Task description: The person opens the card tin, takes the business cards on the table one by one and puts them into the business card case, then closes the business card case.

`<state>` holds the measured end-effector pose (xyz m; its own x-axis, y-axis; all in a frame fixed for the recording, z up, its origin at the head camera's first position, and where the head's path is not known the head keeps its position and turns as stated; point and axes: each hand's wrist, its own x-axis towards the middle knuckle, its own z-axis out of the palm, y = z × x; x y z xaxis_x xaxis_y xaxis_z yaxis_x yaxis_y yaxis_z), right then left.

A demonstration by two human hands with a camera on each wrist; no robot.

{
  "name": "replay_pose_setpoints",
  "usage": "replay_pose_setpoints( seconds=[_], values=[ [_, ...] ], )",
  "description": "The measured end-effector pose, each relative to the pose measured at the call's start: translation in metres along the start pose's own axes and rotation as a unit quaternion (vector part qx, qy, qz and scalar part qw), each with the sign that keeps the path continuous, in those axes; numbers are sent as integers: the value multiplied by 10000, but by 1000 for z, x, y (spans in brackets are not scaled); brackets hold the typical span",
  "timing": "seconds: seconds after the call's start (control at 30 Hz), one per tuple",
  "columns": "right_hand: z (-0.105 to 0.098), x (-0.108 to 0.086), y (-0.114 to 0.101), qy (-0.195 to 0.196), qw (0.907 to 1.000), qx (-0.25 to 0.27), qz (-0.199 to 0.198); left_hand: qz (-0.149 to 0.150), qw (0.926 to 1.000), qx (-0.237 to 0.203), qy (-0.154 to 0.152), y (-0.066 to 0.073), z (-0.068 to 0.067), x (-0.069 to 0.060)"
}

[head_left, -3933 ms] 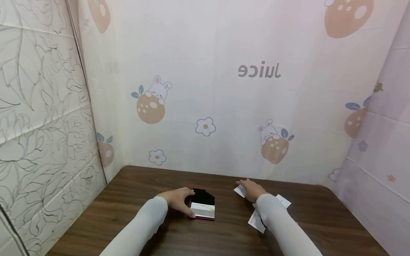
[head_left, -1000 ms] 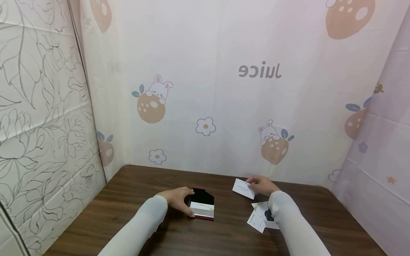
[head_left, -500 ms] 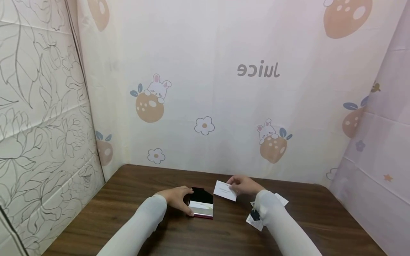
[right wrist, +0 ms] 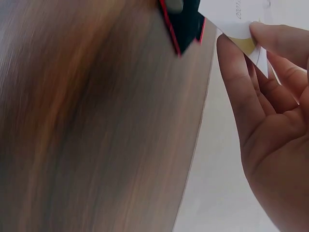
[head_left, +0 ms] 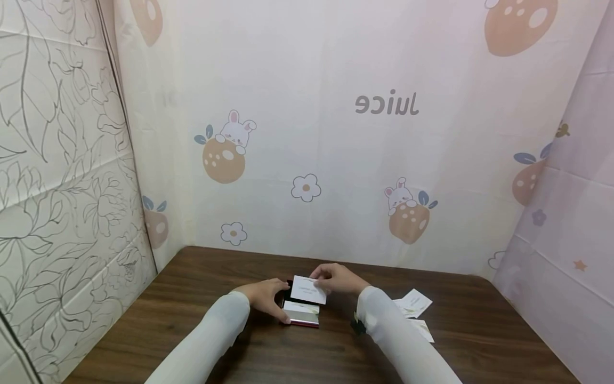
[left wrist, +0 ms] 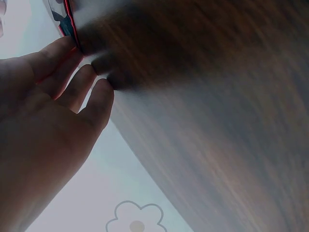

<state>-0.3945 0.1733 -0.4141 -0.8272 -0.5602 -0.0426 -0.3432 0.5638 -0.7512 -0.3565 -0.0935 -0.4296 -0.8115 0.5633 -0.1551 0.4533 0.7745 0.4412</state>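
A business card case point(head_left: 301, 317) lies opened on the table, with a black inside, a red edge and white and silver in its near part. My left hand point(head_left: 265, 298) grips its left side, thumb at the near corner and fingers at the far one. In the left wrist view those fingers touch the red rim of the case point(left wrist: 69, 24). My right hand point(head_left: 341, 279) pinches a white business card point(head_left: 308, 289) by its right end, tilted above the black half. The right wrist view has the thumb on top of the card point(right wrist: 231, 17).
Several loose business cards point(head_left: 413, 304) lie overlapping at the right, partly hidden by the right sleeve point(head_left: 390, 328). The brown wooden table point(head_left: 288, 360) ends at a printed cloth wall point(head_left: 336, 224) behind; more cloth walls stand at both sides.
My right hand has picked a business card up from the table at the right and carried it left over the case. My left hand has stayed on the case.
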Motion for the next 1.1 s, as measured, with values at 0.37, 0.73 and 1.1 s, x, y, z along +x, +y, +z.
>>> replay_pose_setpoints(
  seconds=[0.37, 0.73, 1.1],
  values=[
    [23, 8, -11, -152, 9998, -110, -117, 107, 9989, -451, 68, -1, 1, 0],
    [27, 8, -10, -111, 9981, -596, -63, -5, 9999, -151, 48, -1, 1, 0],
    [29, 5, -13, -2, 9946, -1024, -136, -111, 9999, -67, -47, -2, 1, 0]
  ],
)
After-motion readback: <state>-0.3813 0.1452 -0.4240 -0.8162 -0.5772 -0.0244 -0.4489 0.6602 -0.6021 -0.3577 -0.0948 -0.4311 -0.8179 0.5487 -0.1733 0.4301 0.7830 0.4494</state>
